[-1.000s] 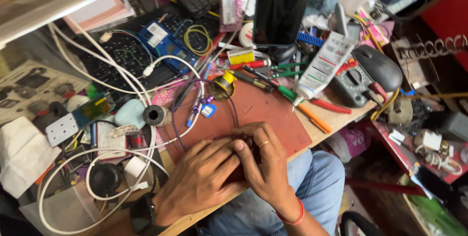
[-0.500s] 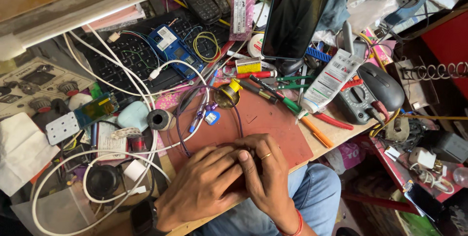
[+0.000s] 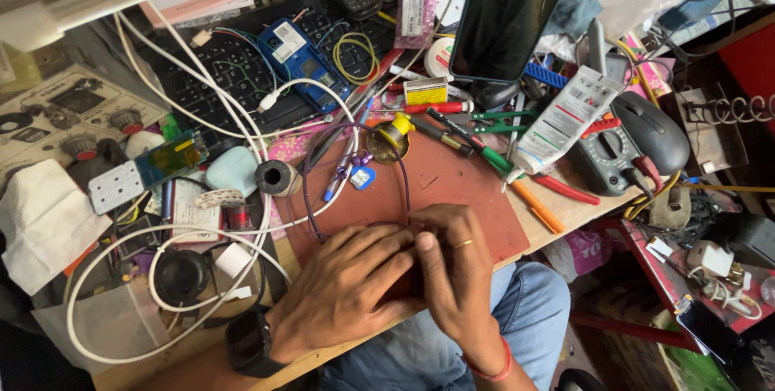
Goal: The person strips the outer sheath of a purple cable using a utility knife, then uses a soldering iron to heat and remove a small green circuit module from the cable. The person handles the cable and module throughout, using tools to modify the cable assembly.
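Both hands are pressed together at the near edge of the red mat (image 3: 452, 189). The left hand (image 3: 347, 294) cups from the left with its fingers curled over; the right hand (image 3: 456, 266), with a ring on one finger, closes in from the right. They are clamped on a small dark item between them. It is almost wholly hidden, so its kind cannot be told. A thin dark wire (image 3: 311, 189) loops across the mat and runs in under the fingers.

Progress, as a judgement: fine work on the hidden piece looks under way, not finished. The wire is not detached and tools lie spread out within reach.

Packages and labels:
- White tube with dark printing (image 3: 565, 117), lying diagonally beside the multimeter (image 3: 609, 153).
- Small yellow-and-white box (image 3: 425, 91), above the red-handled tool (image 3: 436, 107).
- Pink printed packet (image 3: 414, 8), upright near the top, left of the dark phone (image 3: 508, 16).
- Blue circuit board with a white sticker (image 3: 295, 56) on the black keyboard (image 3: 242, 68).
- Printed sheet showing knobs and dials (image 3: 56, 108), far left of the surface.
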`<state>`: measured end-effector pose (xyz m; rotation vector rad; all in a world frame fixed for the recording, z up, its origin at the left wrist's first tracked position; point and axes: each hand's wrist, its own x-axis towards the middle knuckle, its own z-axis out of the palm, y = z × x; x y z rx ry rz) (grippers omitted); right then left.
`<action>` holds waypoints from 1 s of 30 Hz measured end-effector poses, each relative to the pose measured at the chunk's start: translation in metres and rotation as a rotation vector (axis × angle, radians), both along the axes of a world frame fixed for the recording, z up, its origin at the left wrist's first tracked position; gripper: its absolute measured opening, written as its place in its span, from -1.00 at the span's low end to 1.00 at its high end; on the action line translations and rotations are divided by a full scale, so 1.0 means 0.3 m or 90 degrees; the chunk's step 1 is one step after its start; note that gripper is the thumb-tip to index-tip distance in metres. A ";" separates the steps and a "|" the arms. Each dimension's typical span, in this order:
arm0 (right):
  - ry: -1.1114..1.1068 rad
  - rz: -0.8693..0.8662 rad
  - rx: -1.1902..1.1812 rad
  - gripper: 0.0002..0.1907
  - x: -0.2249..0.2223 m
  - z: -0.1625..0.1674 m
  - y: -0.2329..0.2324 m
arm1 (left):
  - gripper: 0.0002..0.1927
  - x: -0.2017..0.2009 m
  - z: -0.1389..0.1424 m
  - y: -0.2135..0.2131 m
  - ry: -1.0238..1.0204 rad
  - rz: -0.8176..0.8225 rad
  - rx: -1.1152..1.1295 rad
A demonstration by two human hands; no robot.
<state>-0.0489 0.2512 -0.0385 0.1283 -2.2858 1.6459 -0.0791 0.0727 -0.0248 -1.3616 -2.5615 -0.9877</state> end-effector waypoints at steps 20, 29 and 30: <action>0.122 -0.040 0.211 -0.74 -0.147 0.143 0.022 | -0.45 0.012 -0.005 -0.030 0.023 0.008 -0.010; 0.118 -0.022 0.184 -0.75 -0.113 0.137 0.025 | -0.44 0.015 0.011 -0.022 0.039 0.009 0.007; 0.120 -0.015 0.189 -0.75 -0.111 0.132 0.020 | -0.43 0.015 0.012 -0.023 0.037 0.008 0.008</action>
